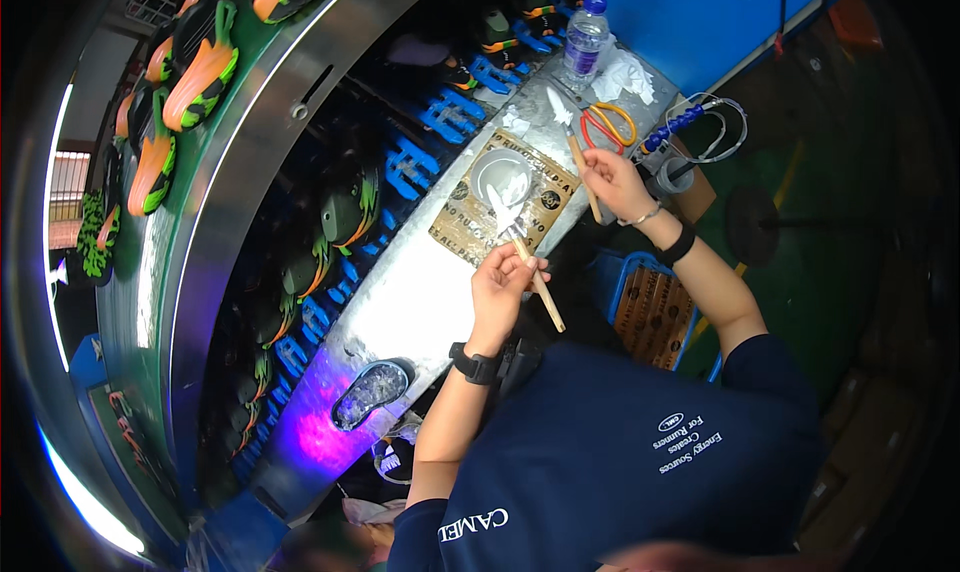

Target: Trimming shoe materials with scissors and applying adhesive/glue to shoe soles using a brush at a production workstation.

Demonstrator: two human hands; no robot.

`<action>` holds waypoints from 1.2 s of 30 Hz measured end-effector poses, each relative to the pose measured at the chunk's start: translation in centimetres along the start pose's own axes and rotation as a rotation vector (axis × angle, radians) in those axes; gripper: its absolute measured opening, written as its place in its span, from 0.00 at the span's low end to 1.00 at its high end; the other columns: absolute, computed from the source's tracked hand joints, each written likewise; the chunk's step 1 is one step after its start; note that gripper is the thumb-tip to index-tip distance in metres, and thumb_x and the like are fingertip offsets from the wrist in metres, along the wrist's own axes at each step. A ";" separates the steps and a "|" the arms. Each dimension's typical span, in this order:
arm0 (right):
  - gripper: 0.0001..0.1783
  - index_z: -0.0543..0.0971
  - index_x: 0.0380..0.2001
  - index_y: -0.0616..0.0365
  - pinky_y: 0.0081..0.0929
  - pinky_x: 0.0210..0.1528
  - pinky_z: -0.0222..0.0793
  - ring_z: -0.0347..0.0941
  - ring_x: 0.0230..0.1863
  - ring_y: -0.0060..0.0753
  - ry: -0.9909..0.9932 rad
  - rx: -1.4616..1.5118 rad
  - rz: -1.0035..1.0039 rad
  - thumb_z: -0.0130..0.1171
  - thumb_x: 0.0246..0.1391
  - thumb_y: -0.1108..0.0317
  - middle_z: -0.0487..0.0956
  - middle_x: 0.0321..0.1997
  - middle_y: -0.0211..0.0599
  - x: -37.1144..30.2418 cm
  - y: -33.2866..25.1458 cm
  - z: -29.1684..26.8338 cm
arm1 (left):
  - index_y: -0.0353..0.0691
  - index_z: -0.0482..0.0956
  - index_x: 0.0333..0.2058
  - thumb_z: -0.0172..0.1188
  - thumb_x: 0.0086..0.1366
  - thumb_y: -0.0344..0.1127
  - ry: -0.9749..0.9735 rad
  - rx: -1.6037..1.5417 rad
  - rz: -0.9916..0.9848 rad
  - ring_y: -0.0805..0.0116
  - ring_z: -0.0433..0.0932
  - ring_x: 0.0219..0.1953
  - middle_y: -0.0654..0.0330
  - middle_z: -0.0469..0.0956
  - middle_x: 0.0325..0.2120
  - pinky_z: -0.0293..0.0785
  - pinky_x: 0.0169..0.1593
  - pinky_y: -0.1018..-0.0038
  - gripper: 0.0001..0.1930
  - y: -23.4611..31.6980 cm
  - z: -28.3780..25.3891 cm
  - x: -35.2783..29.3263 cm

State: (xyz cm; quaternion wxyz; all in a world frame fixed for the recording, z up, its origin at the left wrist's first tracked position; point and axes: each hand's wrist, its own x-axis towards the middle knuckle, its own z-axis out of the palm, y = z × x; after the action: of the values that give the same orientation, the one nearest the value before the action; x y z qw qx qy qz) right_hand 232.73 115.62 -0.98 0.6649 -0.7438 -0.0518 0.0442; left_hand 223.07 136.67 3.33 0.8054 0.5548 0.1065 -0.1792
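Observation:
My left hand (500, 290) grips a brush (541, 297) by its pale wooden handle. Its white-coated head points into a round grey dish (490, 169); whether it touches the dish cannot be made out. Under the dish lies a piece of printed brown cardboard (455, 220) on the metal bench (410, 307). Farther right, my right hand (617, 184) is closed around a second wooden-handled brush (577, 152), its white tip aimed away from me. Just beyond that hand are scissors (627, 120) with orange and red handles.
A purple-capped bottle (585, 40) and crumpled white tissue (625, 75) stand at the bench's far end. Shoes on blue holders (410, 167) line its left side. A dark sole (370, 394) lies under purple light. Orange-green shoes (200, 84) ride a green conveyor (190, 172). A blue crate (690, 337) sits right.

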 end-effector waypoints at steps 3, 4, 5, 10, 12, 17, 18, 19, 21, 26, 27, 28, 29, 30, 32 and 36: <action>0.07 0.70 0.32 0.66 0.11 0.22 0.60 0.63 0.20 0.10 0.028 -0.010 -0.014 0.50 0.48 0.75 0.71 0.23 0.26 -1.8 -0.9 -0.7 | 0.32 0.65 0.41 0.49 0.58 0.26 -0.059 0.005 -0.028 0.68 0.75 0.28 0.53 0.75 0.28 0.73 0.32 0.75 0.11 0.6 1.2 0.9; 0.07 0.70 0.32 0.66 0.10 0.22 0.60 0.63 0.20 0.09 0.036 -0.007 -0.009 0.50 0.48 0.75 0.71 0.23 0.26 -2.1 -1.1 -0.8 | 0.32 0.65 0.41 0.49 0.58 0.26 -0.080 0.002 -0.029 0.68 0.75 0.28 0.53 0.75 0.28 0.73 0.31 0.74 0.12 0.6 1.5 1.1; 0.07 0.70 0.32 0.66 0.10 0.22 0.60 0.63 0.21 0.09 0.044 -0.021 0.000 0.50 0.48 0.75 0.70 0.23 0.25 -2.3 -1.2 -1.1 | 0.32 0.64 0.42 0.48 0.58 0.26 -0.089 0.010 -0.026 0.67 0.75 0.28 0.53 0.75 0.29 0.73 0.32 0.74 0.12 0.7 1.7 1.2; 0.07 0.70 0.32 0.66 0.11 0.23 0.60 0.63 0.22 0.09 0.047 0.085 0.045 0.49 0.48 0.75 0.70 0.24 0.25 -2.3 -0.7 -1.5 | 0.31 0.64 0.44 0.47 0.59 0.27 -0.099 0.023 -0.052 0.68 0.75 0.29 0.53 0.75 0.29 0.73 0.33 0.75 0.14 0.8 1.8 1.7; 0.07 0.70 0.32 0.66 0.11 0.23 0.61 0.64 0.22 0.10 0.029 0.105 0.092 0.48 0.48 0.74 0.70 0.23 0.25 -1.9 0.0 -1.5 | 0.31 0.64 0.45 0.46 0.59 0.27 -0.085 0.032 -0.065 0.68 0.75 0.29 0.53 0.75 0.30 0.73 0.33 0.76 0.14 1.0 1.8 1.5; 0.09 0.71 0.30 0.64 0.17 0.25 0.62 0.67 0.22 0.19 0.097 -0.143 0.075 0.52 0.46 0.69 0.72 0.20 0.31 1.9 8.4 -2.4 | 0.31 0.63 0.46 0.44 0.60 0.29 -0.121 0.035 -0.065 0.68 0.75 0.30 0.54 0.74 0.31 0.72 0.35 0.77 0.15 1.1 1.6 1.5; 0.11 0.71 0.29 0.64 0.20 0.26 0.63 0.68 0.22 0.22 0.120 -0.240 0.043 0.53 0.45 0.67 0.72 0.20 0.32 2.9 9.0 -2.2 | 0.32 0.63 0.46 0.44 0.60 0.29 -0.124 0.032 -0.066 0.67 0.75 0.30 0.54 0.74 0.31 0.71 0.35 0.76 0.15 1.1 1.5 1.4; 0.14 0.72 0.30 0.63 0.28 0.28 0.64 0.70 0.23 0.34 0.134 -0.346 0.071 0.55 0.43 0.63 0.72 0.19 0.37 3.8 9.5 -2.4 | 0.32 0.63 0.46 0.44 0.60 0.29 -0.119 0.031 -0.066 0.67 0.75 0.30 0.54 0.74 0.31 0.71 0.35 0.76 0.15 1.2 1.4 1.2; 0.14 0.72 0.30 0.63 0.29 0.29 0.64 0.70 0.24 0.37 0.136 -0.474 0.113 0.55 0.42 0.64 0.73 0.21 0.38 5.1 9.2 -2.1 | 0.32 0.63 0.46 0.43 0.60 0.29 -0.108 0.036 -0.056 0.67 0.75 0.30 0.55 0.74 0.31 0.71 0.36 0.77 0.15 1.4 1.2 0.9; 0.11 0.73 0.31 0.61 0.23 0.28 0.63 0.68 0.26 0.28 0.314 -0.669 -0.219 0.55 0.42 0.68 0.71 0.22 0.35 5.1 6.4 0.2 | 0.31 0.64 0.44 0.44 0.60 0.27 -0.088 0.058 -0.014 0.68 0.75 0.30 0.54 0.74 0.31 0.71 0.37 0.76 0.13 1.1 0.5 0.6; 0.12 0.73 0.32 0.63 0.19 0.27 0.63 0.67 0.26 0.23 0.157 -0.474 -0.045 0.52 0.47 0.65 0.73 0.25 0.34 4.5 3.3 1.7 | 0.31 0.64 0.44 0.44 0.59 0.26 -0.079 0.035 0.008 0.68 0.74 0.30 0.54 0.74 0.31 0.71 0.37 0.76 0.13 0.7 0.1 0.4; 0.13 0.73 0.33 0.64 0.18 0.27 0.63 0.66 0.26 0.20 0.035 -0.209 0.008 0.51 0.49 0.65 0.73 0.27 0.32 3.5 0.6 2.6 | 0.31 0.64 0.44 0.44 0.59 0.26 -0.071 0.032 0.010 0.68 0.74 0.30 0.54 0.74 0.31 0.71 0.37 0.76 0.13 0.7 0.1 0.2; 0.14 0.73 0.34 0.65 0.16 0.27 0.62 0.65 0.26 0.18 -0.087 0.057 0.062 0.49 0.51 0.64 0.73 0.28 0.31 2.5 -2.1 3.4 | 0.30 0.64 0.44 0.45 0.59 0.24 -0.075 0.016 0.029 0.69 0.74 0.31 0.53 0.74 0.31 0.71 0.38 0.76 0.13 0.6 0.2 0.2; 0.15 0.73 0.35 0.67 0.15 0.28 0.63 0.66 0.28 0.17 -0.206 0.153 0.057 0.46 0.54 0.63 0.74 0.30 0.31 1.4 -5.0 4.0 | 0.30 0.64 0.43 0.46 0.58 0.23 -0.074 0.000 0.051 0.69 0.74 0.32 0.53 0.74 0.31 0.71 0.38 0.75 0.13 0.6 0.2 0.2; 0.14 0.73 0.35 0.67 0.16 0.32 0.64 0.67 0.32 0.17 -0.301 0.181 0.061 0.46 0.54 0.65 0.73 0.31 0.32 0.0 -7.0 5.3 | 0.28 0.64 0.43 0.47 0.57 0.23 -0.068 -0.033 0.062 0.71 0.73 0.32 0.54 0.73 0.31 0.71 0.39 0.76 0.13 1.0 0.7 0.1; 0.14 0.72 0.36 0.67 0.14 0.31 0.65 0.68 0.31 0.16 -0.417 0.188 0.185 0.47 0.53 0.66 0.74 0.32 0.33 -1.1 -7.9 7.7 | 0.27 0.64 0.42 0.49 0.56 0.22 -0.036 -0.051 0.140 0.72 0.73 0.34 0.54 0.73 0.31 0.71 0.39 0.77 0.13 1.3 0.5 -0.5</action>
State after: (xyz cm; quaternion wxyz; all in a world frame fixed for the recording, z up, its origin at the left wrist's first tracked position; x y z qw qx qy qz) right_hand 230.49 123.92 6.03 0.6993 -0.6550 -0.1151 0.2621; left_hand 223.09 136.74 4.80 0.8316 0.5370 0.0575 -0.1295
